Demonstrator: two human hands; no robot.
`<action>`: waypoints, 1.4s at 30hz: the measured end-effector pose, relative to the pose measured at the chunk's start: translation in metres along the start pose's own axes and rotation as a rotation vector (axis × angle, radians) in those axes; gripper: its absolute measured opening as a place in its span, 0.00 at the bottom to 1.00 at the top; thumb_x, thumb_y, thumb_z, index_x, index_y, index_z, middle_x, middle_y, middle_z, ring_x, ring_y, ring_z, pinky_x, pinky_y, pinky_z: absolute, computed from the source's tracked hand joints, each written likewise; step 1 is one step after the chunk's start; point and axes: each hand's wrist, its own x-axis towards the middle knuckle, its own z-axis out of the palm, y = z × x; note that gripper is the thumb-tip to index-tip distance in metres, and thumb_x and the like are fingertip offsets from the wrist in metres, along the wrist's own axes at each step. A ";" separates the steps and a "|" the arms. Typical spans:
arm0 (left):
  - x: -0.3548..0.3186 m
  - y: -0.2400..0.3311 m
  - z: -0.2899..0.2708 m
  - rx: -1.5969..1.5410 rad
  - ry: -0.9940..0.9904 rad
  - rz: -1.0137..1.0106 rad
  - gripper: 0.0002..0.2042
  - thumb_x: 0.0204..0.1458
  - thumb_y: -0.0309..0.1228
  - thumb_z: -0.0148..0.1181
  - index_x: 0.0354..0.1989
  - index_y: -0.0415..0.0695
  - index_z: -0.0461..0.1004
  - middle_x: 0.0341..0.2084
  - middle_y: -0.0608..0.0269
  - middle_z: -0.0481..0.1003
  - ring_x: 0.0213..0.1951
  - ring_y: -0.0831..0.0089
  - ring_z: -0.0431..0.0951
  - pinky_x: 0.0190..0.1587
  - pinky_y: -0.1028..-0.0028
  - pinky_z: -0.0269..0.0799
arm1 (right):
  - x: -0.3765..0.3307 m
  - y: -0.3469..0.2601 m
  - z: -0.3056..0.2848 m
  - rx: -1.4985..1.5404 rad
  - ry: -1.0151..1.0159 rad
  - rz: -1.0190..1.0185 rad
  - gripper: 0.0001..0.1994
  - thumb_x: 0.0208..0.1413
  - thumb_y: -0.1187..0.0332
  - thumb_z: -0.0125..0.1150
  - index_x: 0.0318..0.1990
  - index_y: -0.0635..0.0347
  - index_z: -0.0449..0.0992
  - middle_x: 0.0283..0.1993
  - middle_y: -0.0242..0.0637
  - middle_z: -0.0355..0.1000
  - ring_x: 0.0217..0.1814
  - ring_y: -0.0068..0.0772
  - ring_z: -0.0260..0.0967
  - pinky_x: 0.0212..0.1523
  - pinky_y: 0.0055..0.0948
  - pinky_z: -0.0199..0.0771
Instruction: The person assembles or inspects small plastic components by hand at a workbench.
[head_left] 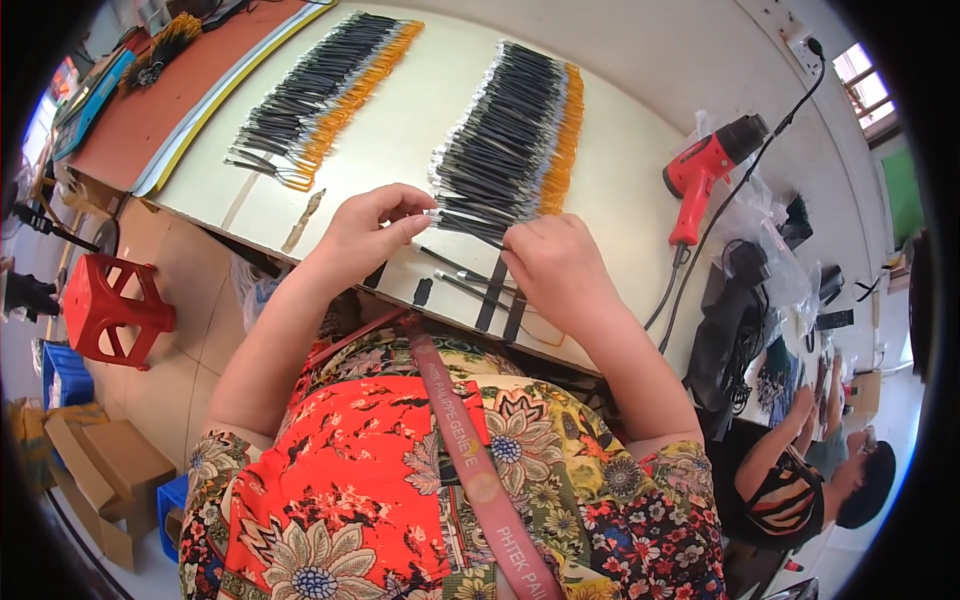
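Between my two hands lies a short black cable [468,228] with a silvery end, at the near end of a dense row of similar black cables [505,120] with orange loops on their right side. My left hand [372,232] pinches the cable's left end between thumb and fingers. Curled over its other end is my right hand [558,268]; its fingertips are partly hidden. Nearer the table's front edge, a few loose black cables [470,288] lie across dark strips [491,296] on the tabletop. A second row of black cables [325,90] with orange loops stretches along the left.
A red and black heat gun [700,170] lies on the right, its cord trailing toward the front edge. Beyond it are plastic bags [745,225] and black equipment [728,320]. A red stool [115,308] and cardboard box [100,470] stand at left. Another person [800,480] sits at right.
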 end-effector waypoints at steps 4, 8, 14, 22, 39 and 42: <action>0.002 -0.001 -0.001 0.028 -0.014 -0.060 0.05 0.54 0.27 0.55 0.37 0.39 0.72 0.26 0.71 0.71 0.28 0.85 0.68 0.32 0.84 0.66 | 0.001 -0.001 -0.001 0.008 0.029 -0.013 0.05 0.44 0.74 0.59 0.26 0.59 0.67 0.25 0.36 0.67 0.33 0.40 0.66 0.40 0.36 0.63; 0.001 -0.003 -0.003 0.037 0.026 -0.082 0.06 0.56 0.29 0.53 0.33 0.39 0.71 0.23 0.71 0.70 0.25 0.85 0.68 0.29 0.84 0.65 | 0.000 0.002 0.000 -0.028 0.029 -0.019 0.06 0.43 0.74 0.60 0.26 0.59 0.67 0.26 0.35 0.67 0.34 0.39 0.66 0.40 0.36 0.64; 0.003 -0.017 -0.009 0.073 0.050 -0.104 0.11 0.57 0.34 0.53 0.29 0.38 0.72 0.18 0.69 0.70 0.21 0.83 0.68 0.25 0.80 0.65 | 0.001 0.005 0.004 -0.061 0.054 -0.040 0.07 0.42 0.75 0.60 0.26 0.59 0.67 0.28 0.35 0.68 0.35 0.38 0.66 0.42 0.36 0.64; 0.003 -0.016 -0.008 0.104 0.037 -0.131 0.11 0.56 0.35 0.53 0.28 0.38 0.73 0.17 0.69 0.70 0.21 0.82 0.68 0.26 0.79 0.65 | 0.002 0.009 0.011 -0.080 0.151 -0.103 0.04 0.40 0.77 0.54 0.22 0.57 0.67 0.25 0.33 0.66 0.34 0.34 0.66 0.40 0.33 0.64; 0.002 -0.008 -0.004 0.330 0.026 -0.143 0.10 0.55 0.33 0.53 0.29 0.38 0.72 0.17 0.69 0.69 0.22 0.83 0.66 0.26 0.79 0.63 | 0.000 0.012 0.015 -0.089 0.056 -0.090 0.02 0.40 0.77 0.54 0.23 0.59 0.69 0.27 0.35 0.67 0.36 0.36 0.66 0.43 0.33 0.63; 0.002 -0.009 -0.004 0.319 0.024 -0.134 0.10 0.55 0.33 0.54 0.30 0.37 0.72 0.18 0.69 0.69 0.22 0.83 0.66 0.26 0.79 0.63 | 0.000 0.012 0.016 -0.072 0.048 -0.076 0.02 0.40 0.77 0.55 0.23 0.59 0.69 0.27 0.35 0.67 0.37 0.37 0.66 0.43 0.33 0.63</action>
